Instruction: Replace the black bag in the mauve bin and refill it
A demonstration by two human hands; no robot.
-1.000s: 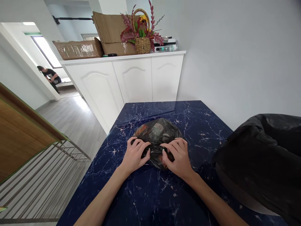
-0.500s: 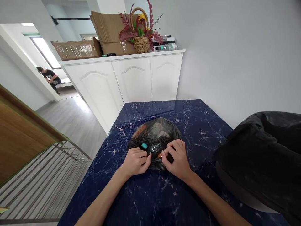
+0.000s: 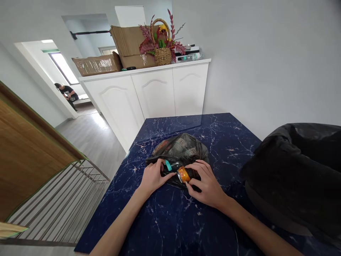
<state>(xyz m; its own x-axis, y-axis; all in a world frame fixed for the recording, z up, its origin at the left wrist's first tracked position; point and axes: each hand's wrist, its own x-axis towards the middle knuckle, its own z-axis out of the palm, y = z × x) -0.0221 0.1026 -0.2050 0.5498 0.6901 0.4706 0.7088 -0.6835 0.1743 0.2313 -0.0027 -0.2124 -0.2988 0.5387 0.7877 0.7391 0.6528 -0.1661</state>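
A black plastic bag point(image 3: 183, 145), thin enough to show packed items inside, lies on the blue marbled table point(image 3: 170, 227). Its mouth faces me. At the left of the mouth, my left hand point(image 3: 154, 175) has its fingers closed on the bag's edge, thumb stretched toward the middle. A turquoise cap point(image 3: 168, 165) sits beside those fingertips, on what looks like a clear bottle partly inside the bag. An orange drink can point(image 3: 183, 174) pokes out, tilted, its metal end toward my left thumb. My right hand point(image 3: 204, 181) has fingers above and thumb below this can.
A large bin point(image 3: 266, 202) lined with a black bag point(image 3: 282, 160) stands at the right. Behind the table is a white cabinet point(image 3: 154, 92) bearing cardboard boxes point(image 3: 97, 64) and a flower basket point(image 3: 163, 56). A metal rack point(image 3: 66, 199) is at left; a person point(image 3: 68, 93) sits far back.
The bag's mouth is wider, and the orange can now shows much more. My left fingers have moved up beside the turquoise cap; my right hand has closed around the can. The view has shifted slightly.
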